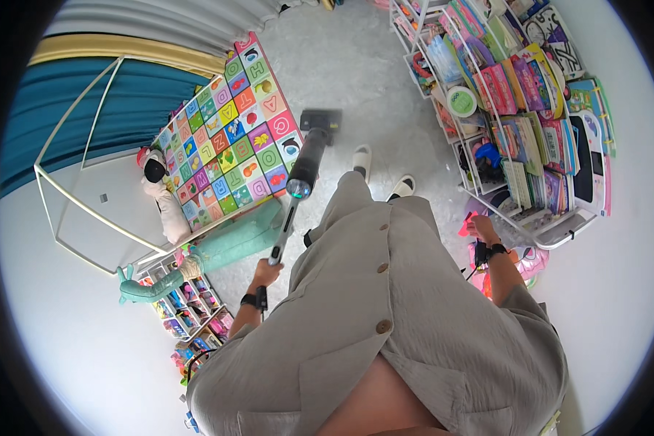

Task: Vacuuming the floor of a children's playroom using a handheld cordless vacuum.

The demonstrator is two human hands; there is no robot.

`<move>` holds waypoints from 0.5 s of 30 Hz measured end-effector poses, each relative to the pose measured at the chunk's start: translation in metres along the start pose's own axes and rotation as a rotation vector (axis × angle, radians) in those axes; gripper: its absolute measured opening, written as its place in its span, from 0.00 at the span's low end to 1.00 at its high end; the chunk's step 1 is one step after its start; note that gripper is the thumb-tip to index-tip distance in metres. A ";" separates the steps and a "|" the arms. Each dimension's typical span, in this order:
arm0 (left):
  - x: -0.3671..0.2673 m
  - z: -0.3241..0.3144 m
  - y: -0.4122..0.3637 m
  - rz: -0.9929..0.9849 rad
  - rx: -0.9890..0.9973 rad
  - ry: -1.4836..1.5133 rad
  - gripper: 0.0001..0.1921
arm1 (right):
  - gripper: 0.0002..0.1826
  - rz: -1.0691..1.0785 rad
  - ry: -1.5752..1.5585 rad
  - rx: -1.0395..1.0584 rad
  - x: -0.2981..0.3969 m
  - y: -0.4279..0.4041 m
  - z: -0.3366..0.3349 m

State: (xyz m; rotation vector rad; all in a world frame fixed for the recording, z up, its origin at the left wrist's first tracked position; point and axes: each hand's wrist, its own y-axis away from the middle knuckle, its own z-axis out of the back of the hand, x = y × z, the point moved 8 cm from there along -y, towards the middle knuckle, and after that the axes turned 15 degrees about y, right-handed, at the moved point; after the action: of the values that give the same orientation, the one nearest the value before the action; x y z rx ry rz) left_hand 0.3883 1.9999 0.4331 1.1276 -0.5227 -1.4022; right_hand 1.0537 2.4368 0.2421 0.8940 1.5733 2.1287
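Note:
My left hand [267,272] grips the handle end of a cordless stick vacuum cleaner [307,166]. Its tube slopes up and away from me to a dark body with a lit end. On the grey floor [327,65] rests the wide floor head [320,120], slightly blurred, beside the edge of a colourful alphabet play mat [234,141]. At my right side, my right hand [483,229] has its fingers closed on a small bright pink-red item [467,223], whose kind I cannot make out.
A white rack of books [523,98] stands along the right. To the left are a green long-necked plush toy [240,237], a pale plush toy [173,215], a bed-like frame [101,212] and a toy shelf [191,305]. My slippered feet [362,158] stand near the floor head.

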 end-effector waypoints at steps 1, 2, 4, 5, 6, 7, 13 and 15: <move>0.001 0.010 0.013 0.017 -0.010 -0.105 0.17 | 0.14 0.028 -0.072 -0.005 -0.012 -0.006 0.003; 0.012 0.028 0.020 -0.023 -0.029 -0.230 0.17 | 0.13 0.062 -0.142 0.004 -0.013 -0.011 0.005; 0.010 0.055 0.038 -0.072 -0.097 -0.451 0.19 | 0.13 0.053 -0.128 -0.054 0.011 -0.002 -0.003; 0.016 0.071 0.040 -0.071 -0.141 -0.529 0.18 | 0.13 0.034 -0.117 -0.106 0.024 0.009 -0.006; 0.011 0.079 0.044 -0.068 -0.142 -0.540 0.19 | 0.13 0.035 -0.121 -0.109 0.028 0.014 -0.010; 0.004 0.086 0.046 -0.065 -0.142 -0.551 0.19 | 0.14 0.038 -0.096 -0.100 0.033 0.020 -0.014; -0.021 0.104 0.000 -0.165 -0.106 -0.519 0.18 | 0.15 -0.015 -0.160 -0.060 -0.018 0.025 -0.022; -0.036 0.092 -0.020 -0.179 -0.079 -0.516 0.18 | 0.17 -0.034 -0.173 -0.015 -0.026 0.032 -0.030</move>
State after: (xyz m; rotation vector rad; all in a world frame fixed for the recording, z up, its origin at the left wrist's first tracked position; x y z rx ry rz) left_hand 0.2941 2.0099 0.4671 0.7569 -0.7343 -1.8675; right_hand 1.0562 2.3888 0.2588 1.0092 1.4740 1.9798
